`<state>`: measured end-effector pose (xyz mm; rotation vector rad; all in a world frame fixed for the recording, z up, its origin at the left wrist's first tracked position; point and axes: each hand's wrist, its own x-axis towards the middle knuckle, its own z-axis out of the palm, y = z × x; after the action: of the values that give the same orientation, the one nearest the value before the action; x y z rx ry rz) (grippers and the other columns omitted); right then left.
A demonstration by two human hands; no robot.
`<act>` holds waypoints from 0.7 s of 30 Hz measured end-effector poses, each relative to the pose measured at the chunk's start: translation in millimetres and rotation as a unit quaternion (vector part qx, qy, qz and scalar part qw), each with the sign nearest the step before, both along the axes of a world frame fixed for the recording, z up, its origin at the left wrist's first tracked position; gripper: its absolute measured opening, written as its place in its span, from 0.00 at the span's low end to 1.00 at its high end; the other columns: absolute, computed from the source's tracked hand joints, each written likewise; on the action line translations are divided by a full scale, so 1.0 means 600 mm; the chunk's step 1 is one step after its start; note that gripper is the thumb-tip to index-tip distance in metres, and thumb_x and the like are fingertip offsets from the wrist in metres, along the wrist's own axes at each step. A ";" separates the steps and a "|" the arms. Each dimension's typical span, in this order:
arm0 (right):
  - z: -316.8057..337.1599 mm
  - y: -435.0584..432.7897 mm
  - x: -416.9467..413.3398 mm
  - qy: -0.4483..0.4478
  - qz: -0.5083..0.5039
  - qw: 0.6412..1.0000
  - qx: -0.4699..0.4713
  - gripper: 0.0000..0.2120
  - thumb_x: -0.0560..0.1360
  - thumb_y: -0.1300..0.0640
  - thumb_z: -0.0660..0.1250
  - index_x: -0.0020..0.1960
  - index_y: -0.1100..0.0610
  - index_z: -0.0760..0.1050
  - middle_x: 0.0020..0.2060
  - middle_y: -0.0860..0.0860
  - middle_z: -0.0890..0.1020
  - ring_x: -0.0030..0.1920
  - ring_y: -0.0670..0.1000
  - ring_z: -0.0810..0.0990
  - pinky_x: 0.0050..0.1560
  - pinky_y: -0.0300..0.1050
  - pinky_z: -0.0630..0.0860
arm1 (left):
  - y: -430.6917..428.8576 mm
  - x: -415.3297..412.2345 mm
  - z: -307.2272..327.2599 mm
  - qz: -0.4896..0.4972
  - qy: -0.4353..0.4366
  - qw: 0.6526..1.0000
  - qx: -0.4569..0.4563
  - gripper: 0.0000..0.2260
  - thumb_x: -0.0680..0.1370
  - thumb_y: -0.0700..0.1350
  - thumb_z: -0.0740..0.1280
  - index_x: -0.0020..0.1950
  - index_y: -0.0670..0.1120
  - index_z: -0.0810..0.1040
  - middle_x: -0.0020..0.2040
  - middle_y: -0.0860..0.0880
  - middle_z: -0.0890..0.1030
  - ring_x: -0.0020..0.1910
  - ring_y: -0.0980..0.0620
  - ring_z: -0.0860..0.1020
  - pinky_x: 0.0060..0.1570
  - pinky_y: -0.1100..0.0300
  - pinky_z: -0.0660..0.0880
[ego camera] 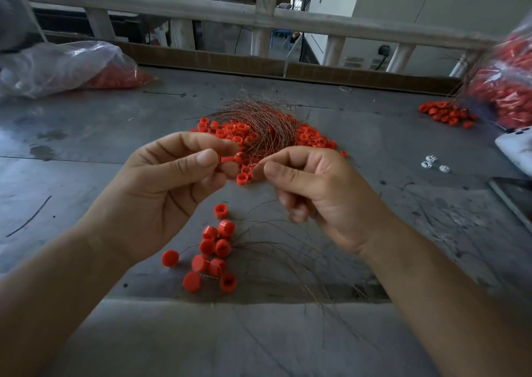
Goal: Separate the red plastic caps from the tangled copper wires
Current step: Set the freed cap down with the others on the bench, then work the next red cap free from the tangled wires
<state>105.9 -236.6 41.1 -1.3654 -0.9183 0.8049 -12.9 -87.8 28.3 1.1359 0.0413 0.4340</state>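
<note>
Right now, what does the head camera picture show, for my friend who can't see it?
The left hand pinches a small red cap while the right hand pinches thin copper wire beside it, above a grey table. Behind lies a wire-tangled pile of caps; loose caps lie nearer.

Red caps (213,257) — coppery wires (259,120)

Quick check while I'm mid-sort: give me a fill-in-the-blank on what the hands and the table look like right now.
1. The left hand pinches a ____ cap.
2. The right hand pinches a thin copper ____ beside that cap.
3. Near the table's right edge lie a few small ____ pieces.
4. The loose group of caps nearest the person lies ____ the two forearms.

Missing words: red; wire; white; between.
</note>
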 end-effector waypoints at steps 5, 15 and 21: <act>0.007 -0.009 0.019 -0.038 -0.043 0.998 -0.037 0.03 0.71 0.59 0.66 0.40 0.59 0.77 0.23 0.47 0.75 0.21 0.41 0.65 0.19 0.31 0.60 | 0.009 0.002 0.000 0.059 0.058 0.996 0.030 0.11 0.53 0.44 0.76 0.33 0.45 0.83 0.31 0.48 0.82 0.31 0.54 0.82 0.29 0.69 0.76; 0.016 -0.030 0.051 -0.191 -0.040 0.960 -0.202 0.04 0.71 0.62 0.69 0.38 0.57 0.78 0.24 0.46 0.78 0.25 0.42 0.75 0.25 0.34 0.71 | 0.007 0.002 -0.012 0.081 0.185 0.904 0.377 0.06 0.60 0.47 0.73 0.35 0.54 0.82 0.27 0.53 0.80 0.23 0.62 0.74 0.23 0.72 0.68; 0.004 -0.030 0.055 -0.236 0.010 0.933 -0.270 0.06 0.71 0.62 0.70 0.37 0.55 0.78 0.24 0.45 0.79 0.28 0.42 0.77 0.32 0.37 0.75 | 0.009 0.006 -0.026 0.040 0.219 0.845 0.486 0.08 0.62 0.49 0.75 0.37 0.60 0.81 0.31 0.58 0.82 0.29 0.61 0.78 0.32 0.71 0.73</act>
<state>138.8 -254.8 43.4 -2.0971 -1.1255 0.7905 -9.1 -82.2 12.5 2.2388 0.2956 0.2453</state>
